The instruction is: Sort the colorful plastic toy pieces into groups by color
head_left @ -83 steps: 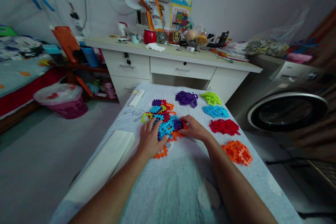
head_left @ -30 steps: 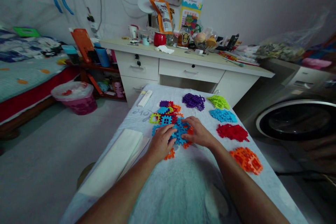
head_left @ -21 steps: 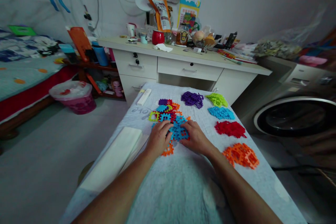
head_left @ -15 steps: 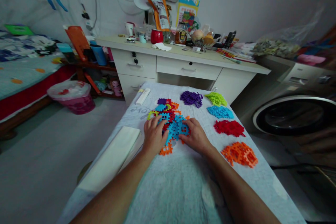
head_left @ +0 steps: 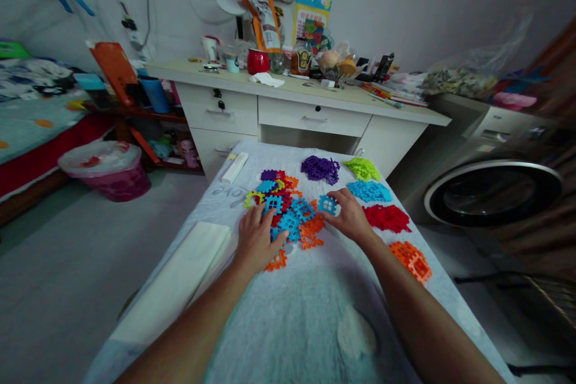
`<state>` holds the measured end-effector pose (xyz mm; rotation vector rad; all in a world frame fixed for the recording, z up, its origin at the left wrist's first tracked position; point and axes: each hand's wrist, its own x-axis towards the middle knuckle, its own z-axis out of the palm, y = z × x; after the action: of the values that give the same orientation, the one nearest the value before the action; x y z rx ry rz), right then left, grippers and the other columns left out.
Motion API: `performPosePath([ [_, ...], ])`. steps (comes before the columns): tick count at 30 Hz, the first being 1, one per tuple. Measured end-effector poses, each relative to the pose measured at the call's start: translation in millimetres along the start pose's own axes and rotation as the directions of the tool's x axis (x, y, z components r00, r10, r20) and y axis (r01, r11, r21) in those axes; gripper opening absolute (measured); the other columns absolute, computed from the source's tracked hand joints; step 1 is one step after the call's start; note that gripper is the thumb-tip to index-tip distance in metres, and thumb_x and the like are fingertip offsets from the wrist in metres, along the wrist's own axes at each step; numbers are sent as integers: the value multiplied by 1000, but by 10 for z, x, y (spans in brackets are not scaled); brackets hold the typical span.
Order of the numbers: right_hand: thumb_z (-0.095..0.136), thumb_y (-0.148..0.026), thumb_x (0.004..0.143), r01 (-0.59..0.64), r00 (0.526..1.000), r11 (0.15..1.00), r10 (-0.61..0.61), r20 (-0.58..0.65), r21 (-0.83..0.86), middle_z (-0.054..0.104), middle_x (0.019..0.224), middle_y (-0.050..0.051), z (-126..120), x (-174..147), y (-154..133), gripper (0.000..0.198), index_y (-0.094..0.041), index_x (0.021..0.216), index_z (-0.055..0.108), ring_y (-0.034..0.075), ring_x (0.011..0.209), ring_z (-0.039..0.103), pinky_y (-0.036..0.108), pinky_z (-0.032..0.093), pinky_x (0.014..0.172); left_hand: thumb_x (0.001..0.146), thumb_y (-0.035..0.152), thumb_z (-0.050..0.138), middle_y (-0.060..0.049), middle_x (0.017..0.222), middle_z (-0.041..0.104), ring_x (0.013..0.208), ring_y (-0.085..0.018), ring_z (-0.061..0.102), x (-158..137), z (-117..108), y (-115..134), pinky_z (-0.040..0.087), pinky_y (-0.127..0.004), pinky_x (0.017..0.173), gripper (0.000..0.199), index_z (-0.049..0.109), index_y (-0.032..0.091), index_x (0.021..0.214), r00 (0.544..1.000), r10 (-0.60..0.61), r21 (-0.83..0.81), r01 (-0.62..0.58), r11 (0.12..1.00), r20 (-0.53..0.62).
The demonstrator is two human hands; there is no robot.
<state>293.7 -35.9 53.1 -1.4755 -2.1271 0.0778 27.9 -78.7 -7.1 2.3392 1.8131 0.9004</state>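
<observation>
Blue plastic piece point(head_left: 327, 205), toothed edge and window-like holes, is held at 3 o'clock of the mixed heap point(head_left: 290, 225); clock is centred on that heap, 12 pointing away. Nearest is the cloth-covered table point(head_left: 297, 324). Folded white cloth point(head_left: 180, 279) is laid at 8 o'clock, along the table's side. Orange piece point(head_left: 276, 261) is left lying at 7 o'clock, close to the left thumb. Left hand point(head_left: 257, 240) is placed at 8 o'clock, fingers spread over the heap's side, thumb held apart; firmness of contact cannot be told. Blue plastic piece is pinched between thumb and fingers of the right hand point(head_left: 351, 216); whether it is lifted clear cannot be told.

Single-colour piles are lined up, near to far: orange pile point(head_left: 411, 261) between 3 and 4, red pile point(head_left: 389, 218) at 3, light-blue pile point(head_left: 369, 191) between 2 and 3, lime pile point(head_left: 362, 168) at 2, purple pile point(head_left: 319, 168) at 1. Narrow white box point(head_left: 234, 168) is set between 10 and 11. Farther out, pink bin point(head_left: 114, 183) is seen toward 10, washing machine point(head_left: 495, 195) toward 3. Desk point(head_left: 288, 117) is placed at 12, topped with red pot point(head_left: 258, 62) and clutter.
</observation>
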Motion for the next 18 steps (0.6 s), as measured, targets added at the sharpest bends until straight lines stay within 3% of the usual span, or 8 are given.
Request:
performPosePath([
  [6, 68, -47, 80, -142, 990, 970, 140, -25, -199, 65, 98, 13, -313, 192, 823, 43, -14, 107, 68, 27, 90, 63, 40, 49, 85, 86, 48, 57, -19, 143, 46, 132, -37, 44, 10, 7, -3, 35, -58, 109, 55, 56, 17, 132, 1000, -4, -48, 4, 999, 11],
  [11, 66, -43, 81, -320, 946, 898, 320, -49, -301, 67, 95, 17, -555, 294, 1463, 32, -16, 98, 69, 30, 87, 66, 44, 50, 81, 87, 48, 56, -19, 143, 46, 132, -36, 44, 17, -5, -1, 36, -57, 109, 55, 57, 17, 131, 1000, -1, -51, 2, 999, 17],
  [18, 68, -39, 78, -421, 896, 844, 444, -7, -332, 69, 100, 19, -617, 361, 1906, 31, -17, 99, 68, 33, 92, 68, 45, 50, 80, 87, 48, 56, -19, 143, 47, 132, -37, 45, 16, 9, -19, 37, -58, 108, 54, 57, 17, 131, 1000, -1, -54, 2, 999, 20],
])
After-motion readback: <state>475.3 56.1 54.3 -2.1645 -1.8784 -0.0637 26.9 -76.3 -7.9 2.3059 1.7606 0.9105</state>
